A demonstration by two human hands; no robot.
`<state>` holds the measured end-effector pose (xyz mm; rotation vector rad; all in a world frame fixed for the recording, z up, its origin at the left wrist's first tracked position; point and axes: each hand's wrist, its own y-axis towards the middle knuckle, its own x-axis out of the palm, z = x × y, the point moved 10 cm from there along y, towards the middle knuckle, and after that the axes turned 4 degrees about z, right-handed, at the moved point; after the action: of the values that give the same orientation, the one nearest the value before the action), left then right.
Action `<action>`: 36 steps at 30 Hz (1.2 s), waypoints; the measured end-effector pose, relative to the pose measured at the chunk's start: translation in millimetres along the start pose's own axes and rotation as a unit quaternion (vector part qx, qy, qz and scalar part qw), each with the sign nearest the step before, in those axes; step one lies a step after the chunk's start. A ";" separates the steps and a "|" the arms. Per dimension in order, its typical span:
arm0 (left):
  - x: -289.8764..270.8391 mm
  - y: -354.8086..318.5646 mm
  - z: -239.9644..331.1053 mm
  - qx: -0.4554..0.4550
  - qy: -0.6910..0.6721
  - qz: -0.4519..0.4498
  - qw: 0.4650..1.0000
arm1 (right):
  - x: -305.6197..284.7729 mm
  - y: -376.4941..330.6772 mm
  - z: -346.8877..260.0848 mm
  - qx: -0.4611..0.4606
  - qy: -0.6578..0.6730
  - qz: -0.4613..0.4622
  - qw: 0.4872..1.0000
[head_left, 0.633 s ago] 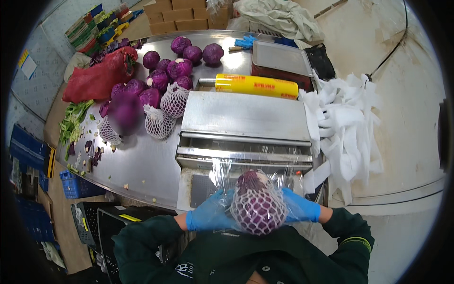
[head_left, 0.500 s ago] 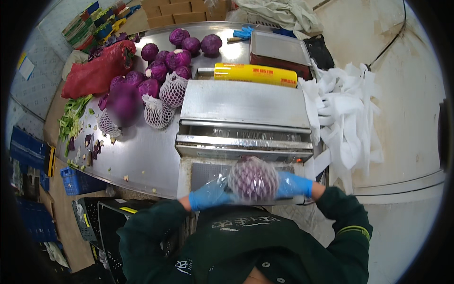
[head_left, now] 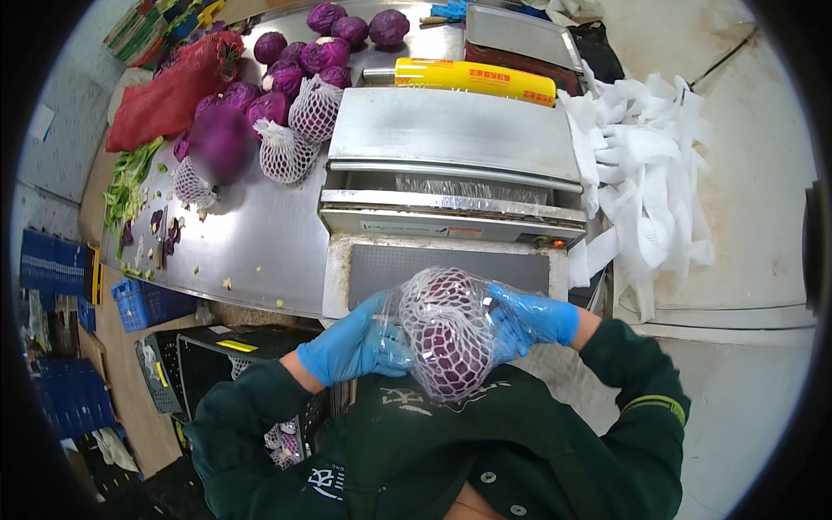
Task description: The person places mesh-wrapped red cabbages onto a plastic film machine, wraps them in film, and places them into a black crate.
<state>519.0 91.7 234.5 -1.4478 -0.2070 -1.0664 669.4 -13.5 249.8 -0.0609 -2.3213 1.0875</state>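
Note:
In front of my chest, two red cabbages (head_left: 451, 355) in white foam nets sit one against the other inside clear cling film. My left hand (head_left: 354, 345), in a blue glove, grips the film and the cabbages from the left side. On the right, my gloved right hand (head_left: 530, 322) holds the film with bent fingers against the bundle. The bundle is just off the near edge of the film-wrapping machine (head_left: 451, 130), partly over its dark grey plate (head_left: 433, 262). A yellow film roll (head_left: 477, 81) lies behind the machine's metal cover.
Bare red cabbages (head_left: 325, 54) and a few netted ones (head_left: 286, 152) rest on the steel table at left, by a red mesh sack (head_left: 173, 91) and leaf scraps (head_left: 130, 186). White foam nets (head_left: 646, 182) are heaped right. Black crates (head_left: 234, 347) stand below left.
The bundle has come toward me and tilted, so both netted cabbages now show. My left hand has moved left and down; my right fingers now show on the film. The whole view has shifted.

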 end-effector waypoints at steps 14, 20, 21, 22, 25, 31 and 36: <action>-14.7 -27.8 15.8 0.073 0.084 0.120 0.986 | -10.5 -38.4 20.2 -0.104 0.324 0.061 0.939; -26.3 -14.8 24.5 0.145 0.127 0.170 0.966 | -40.0 -29.0 9.0 -0.235 0.148 0.195 0.941; -31.0 -18.9 35.3 0.202 0.145 0.197 0.948 | -31.7 -26.1 -0.4 -0.204 0.170 0.249 0.931; -32.6 -25.0 46.2 0.257 0.163 0.223 0.926 | -37.8 -24.1 6.6 -0.196 0.198 0.254 0.926; -93.8 -24.9 11.3 0.203 0.057 0.334 0.919 | -62.3 -12.0 50.5 -0.178 0.228 0.279 0.915; -96.4 83.2 -75.6 0.010 0.249 0.084 0.965 | -58.1 60.9 92.4 -0.235 -0.159 0.259 0.923; -44.9 142.0 -45.9 0.337 0.490 -0.035 0.803 | -17.0 62.2 53.3 -0.365 -0.431 0.212 0.798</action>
<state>569.8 41.5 96.0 -0.1471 0.1142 -1.4752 644.3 -13.5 170.0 -0.4903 -3.5836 0.2905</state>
